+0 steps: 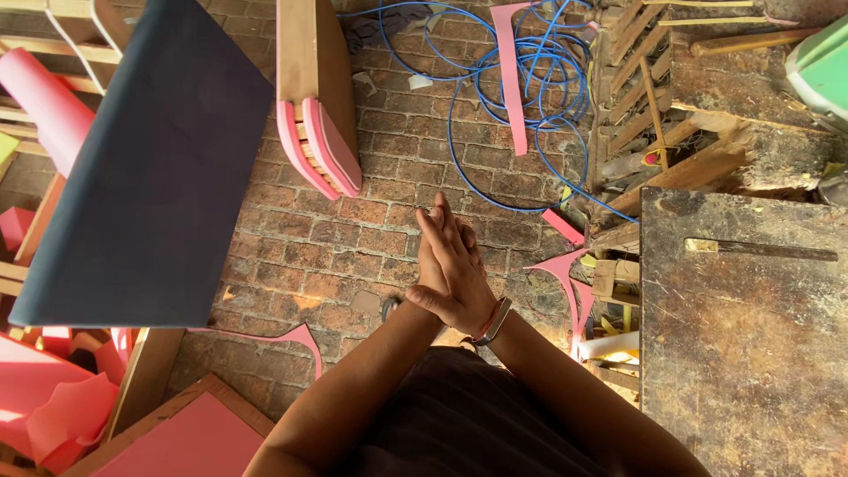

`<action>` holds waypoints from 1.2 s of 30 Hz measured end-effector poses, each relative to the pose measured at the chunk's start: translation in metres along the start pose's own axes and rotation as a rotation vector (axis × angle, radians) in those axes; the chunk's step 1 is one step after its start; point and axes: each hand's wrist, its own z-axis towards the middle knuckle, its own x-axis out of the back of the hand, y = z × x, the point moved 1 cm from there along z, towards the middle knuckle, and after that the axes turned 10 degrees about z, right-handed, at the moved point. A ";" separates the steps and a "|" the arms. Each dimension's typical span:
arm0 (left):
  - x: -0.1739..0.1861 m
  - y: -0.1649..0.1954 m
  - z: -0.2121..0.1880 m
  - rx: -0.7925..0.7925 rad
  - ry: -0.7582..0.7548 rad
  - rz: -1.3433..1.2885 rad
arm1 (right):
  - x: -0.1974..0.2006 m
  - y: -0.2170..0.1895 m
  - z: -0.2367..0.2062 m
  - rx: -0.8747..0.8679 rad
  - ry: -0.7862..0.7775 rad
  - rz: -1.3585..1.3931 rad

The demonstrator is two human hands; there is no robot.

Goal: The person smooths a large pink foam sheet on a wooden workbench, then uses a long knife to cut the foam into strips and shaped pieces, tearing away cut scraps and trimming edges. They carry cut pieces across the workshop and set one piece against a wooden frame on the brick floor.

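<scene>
Both hands pressed palm to palm above the brick floor (pixel 353 238), fingers flat, nothing visible between them. Right hand (pixel 459 274) covers most of the left hand (pixel 429 256), so left palm is likely empty. Dark board (pixel 150 168) far left and blue cable (pixel 521 79) beyond lie untouched; no work in hand yet.

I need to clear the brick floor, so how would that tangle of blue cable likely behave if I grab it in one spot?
The blue cable lies in loose, overlapping loops, so it is probably floppy and would trail rather than lift whole. A pink strip lies across it and may snag or drag along. It looks thin, so likely light.
</scene>
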 end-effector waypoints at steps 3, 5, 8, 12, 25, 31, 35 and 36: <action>-0.003 -0.031 0.010 -0.281 0.344 0.496 | 0.005 0.018 0.017 -0.002 0.041 0.007; 0.010 -0.037 0.035 -0.193 0.411 0.499 | 0.009 0.034 0.030 -0.021 0.054 -0.038; 0.053 -0.004 0.083 0.282 0.389 0.386 | 0.011 0.073 0.071 -0.149 0.010 0.225; 0.093 0.070 0.152 0.808 0.341 0.360 | 0.005 0.112 0.135 -0.413 0.150 0.464; 0.190 0.256 0.280 0.651 0.843 0.627 | -0.062 0.203 0.334 -0.902 -0.007 0.587; 0.229 0.274 0.292 0.624 0.981 0.594 | -0.083 0.251 0.394 -0.955 -0.119 0.643; 0.253 0.284 0.312 0.579 1.066 0.650 | -0.088 0.293 0.439 -1.019 -0.175 0.686; 0.261 0.288 0.322 0.557 1.089 0.670 | -0.088 0.303 0.456 -1.019 -0.198 0.703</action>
